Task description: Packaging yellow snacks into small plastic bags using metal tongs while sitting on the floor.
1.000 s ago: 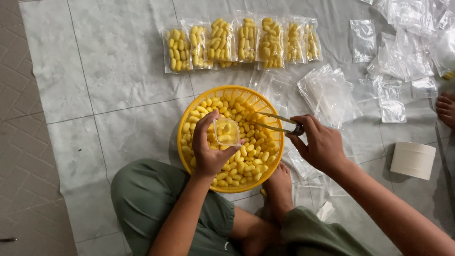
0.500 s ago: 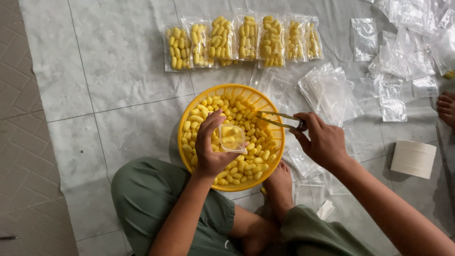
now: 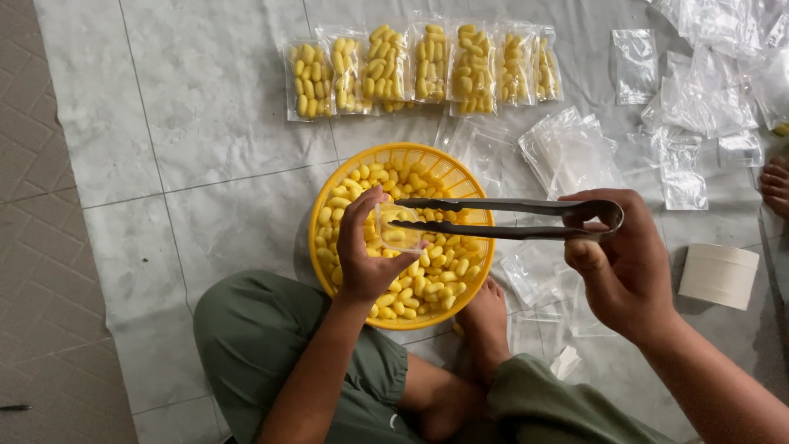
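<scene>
A small clear bag (image 3: 398,228) is held open by the left hand (image 3: 367,247), fingers curled around it, just above a round yellow basket (image 3: 460,174) heaped with yellow cocoons (image 3: 427,275). Metal tongs (image 3: 505,219) are pinched nearly closed in the right hand (image 3: 626,263). The tongs lie almost level, their long axis running side to side, tips pointing left at the bag's mouth and the looped end toward the right hand. Whether a cocoon is caught between the tips cannot be told. A cocoon could slip out and fall back into the basket if the pinch loosened or the tips missed the narrow opening. Beyond the basket, filled bags (image 3: 427,70) are lined up on the grey floor sheet (image 3: 222,123), with empty bags (image 3: 699,99) at right.
</scene>
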